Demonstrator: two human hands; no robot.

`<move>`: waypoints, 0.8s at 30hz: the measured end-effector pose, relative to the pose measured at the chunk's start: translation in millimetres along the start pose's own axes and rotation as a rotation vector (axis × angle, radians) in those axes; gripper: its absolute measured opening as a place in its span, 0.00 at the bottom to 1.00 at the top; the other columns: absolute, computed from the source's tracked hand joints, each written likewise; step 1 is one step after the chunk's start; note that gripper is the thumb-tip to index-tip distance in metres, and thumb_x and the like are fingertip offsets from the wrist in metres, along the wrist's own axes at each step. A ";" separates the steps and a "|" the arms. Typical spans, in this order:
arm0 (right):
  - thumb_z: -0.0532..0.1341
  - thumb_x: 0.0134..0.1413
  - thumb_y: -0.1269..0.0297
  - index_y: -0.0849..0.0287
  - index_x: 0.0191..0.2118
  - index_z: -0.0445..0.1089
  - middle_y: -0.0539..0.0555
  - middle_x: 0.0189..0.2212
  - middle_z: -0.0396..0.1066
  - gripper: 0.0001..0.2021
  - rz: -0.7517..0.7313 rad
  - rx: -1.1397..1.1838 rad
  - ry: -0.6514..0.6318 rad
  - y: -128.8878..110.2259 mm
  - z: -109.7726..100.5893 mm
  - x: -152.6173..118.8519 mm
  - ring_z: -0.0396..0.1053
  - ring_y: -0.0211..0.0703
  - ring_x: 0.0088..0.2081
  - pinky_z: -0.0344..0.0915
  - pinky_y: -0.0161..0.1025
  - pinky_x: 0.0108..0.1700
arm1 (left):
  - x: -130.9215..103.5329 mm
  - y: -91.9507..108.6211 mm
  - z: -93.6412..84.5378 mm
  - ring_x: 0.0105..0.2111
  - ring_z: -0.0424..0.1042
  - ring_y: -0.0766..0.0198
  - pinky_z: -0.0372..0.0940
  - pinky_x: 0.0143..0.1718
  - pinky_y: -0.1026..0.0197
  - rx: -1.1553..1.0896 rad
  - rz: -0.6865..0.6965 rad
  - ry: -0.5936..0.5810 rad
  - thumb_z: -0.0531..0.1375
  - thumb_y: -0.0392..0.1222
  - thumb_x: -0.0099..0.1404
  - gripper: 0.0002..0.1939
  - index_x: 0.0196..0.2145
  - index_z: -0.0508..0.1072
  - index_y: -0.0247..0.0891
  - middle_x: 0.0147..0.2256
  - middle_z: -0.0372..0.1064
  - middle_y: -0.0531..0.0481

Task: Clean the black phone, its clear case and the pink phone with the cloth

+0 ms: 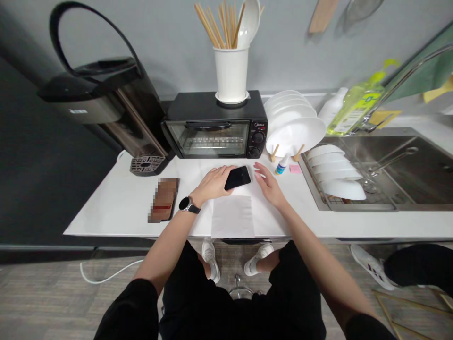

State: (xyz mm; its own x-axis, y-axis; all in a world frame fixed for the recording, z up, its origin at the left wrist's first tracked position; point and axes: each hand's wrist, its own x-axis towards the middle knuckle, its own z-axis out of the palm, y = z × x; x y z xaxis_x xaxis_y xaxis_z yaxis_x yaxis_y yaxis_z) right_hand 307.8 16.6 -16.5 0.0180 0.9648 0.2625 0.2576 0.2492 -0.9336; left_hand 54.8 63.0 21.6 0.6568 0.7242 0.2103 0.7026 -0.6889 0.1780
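My left hand (214, 183), with a round watch (185, 204) on its wrist, grips the left end of a smartphone (238, 178). The phone's dark screen faces up, just above or on the counter. To the right of the phone, my right hand (269, 185) is held apart from it, empty, its fingers loosely spread. A light grey cloth or sheet (232, 217) lies flat below the phone, reaching the counter's front edge. Beyond my right fingertips stands a small spray bottle (282, 164) with a blue label. A small pink pad (295, 168) lies beside it.
A pixelated flat object (164, 200) lies on the white counter (106, 208) at left. Behind are a drinks dispenser (106, 104), a toaster oven (215, 127) under a chopstick cup (231, 73), and racked plates (297, 132). Bowls (341, 189) stand by the sink (417, 179). Another person's shoe (371, 267) shows at right.
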 end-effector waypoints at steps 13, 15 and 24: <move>0.65 0.45 0.21 0.55 0.24 0.65 0.44 0.18 0.55 0.36 0.252 0.319 0.001 23.5 38.5 45.9 0.50 0.34 0.22 0.47 0.37 0.25 | 6.5 -5.1 7.8 0.55 0.73 0.46 0.60 0.58 0.49 0.113 0.102 0.024 0.65 0.53 0.70 0.37 0.70 0.63 0.35 0.57 0.73 0.37; 0.65 0.45 0.21 0.55 0.24 0.67 0.44 0.18 0.55 0.36 0.264 0.348 0.009 20.6 39.5 45.8 0.51 0.35 0.22 0.47 0.37 0.25 | 5.6 -5.7 6.7 0.54 0.73 0.46 0.60 0.57 0.49 0.130 0.119 0.020 0.65 0.52 0.70 0.36 0.70 0.63 0.35 0.57 0.73 0.38; 0.64 0.49 0.22 0.54 0.26 0.71 0.46 0.18 0.65 0.34 0.283 0.423 0.004 21.1 42.7 45.7 0.65 0.38 0.24 0.61 0.36 0.26 | 3.1 -12.9 11.0 0.52 0.76 0.47 0.64 0.56 0.49 0.078 0.124 0.097 0.68 0.57 0.67 0.43 0.74 0.60 0.41 0.56 0.74 0.40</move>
State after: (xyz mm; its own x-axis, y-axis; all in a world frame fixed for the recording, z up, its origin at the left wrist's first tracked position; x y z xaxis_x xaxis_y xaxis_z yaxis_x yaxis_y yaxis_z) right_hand 272.9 69.6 -34.7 0.0340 0.9993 -0.0151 -0.1716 -0.0090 -0.9851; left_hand 50.8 74.4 9.3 0.7130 0.6246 0.3187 0.6393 -0.7657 0.0704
